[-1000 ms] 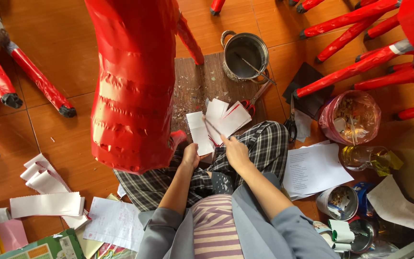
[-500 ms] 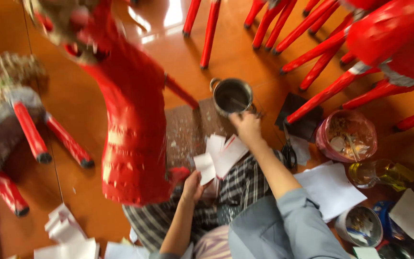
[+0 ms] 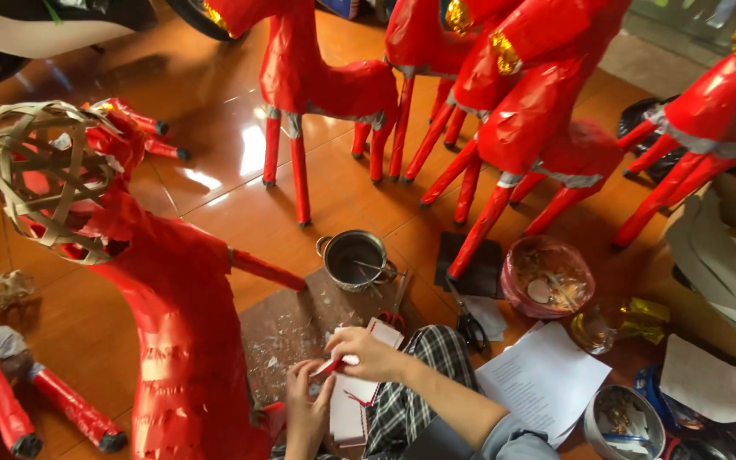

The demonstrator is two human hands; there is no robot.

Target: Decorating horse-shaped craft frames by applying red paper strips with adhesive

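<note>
My right hand (image 3: 366, 353) pinches a small red paper strip (image 3: 327, 367) above a stack of white paper pieces with red edges (image 3: 353, 400) lying on my checked lap. My left hand (image 3: 307, 414) comes up from below and touches the strip's lower end. To the left, close to my hands, stands a large red paper-covered animal figure (image 3: 182, 341) with a bare woven bamboo head (image 3: 43, 179). A small metal pot (image 3: 355, 258) with a brush in it sits on a brown board (image 3: 287, 328) just beyond my hands.
Several finished red animal figures (image 3: 504, 94) stand on the wooden floor at the back. Red-handled scissors (image 3: 395, 313) and black scissors (image 3: 468, 324) lie near the pot. A pink-wrapped bowl (image 3: 547, 277), white printed sheets (image 3: 545, 379) and a tin (image 3: 625, 419) are at the right.
The view has tilted up, showing the standing figures. My right hand came back from the pot to my lap and now holds the red strip with my left hand.
</note>
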